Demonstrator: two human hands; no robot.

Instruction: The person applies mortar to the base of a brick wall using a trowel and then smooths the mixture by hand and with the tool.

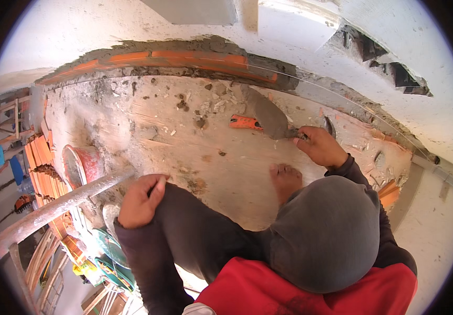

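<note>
The right hand [322, 147] is gripping a trowel [271, 116] by its handle, fingers curled shut; the left hand [141, 203], loosely open and empty, is resting on the knee [180, 211]. Over the stained board [232, 181], the trowel is pointing wallward.

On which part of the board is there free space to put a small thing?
The barest patch of the board lies between the left knee, the bare foot and the orange object, with only small marks and bits. It is crowded toward the brick strip: crumbs, and the trowel in the right hand.
</note>
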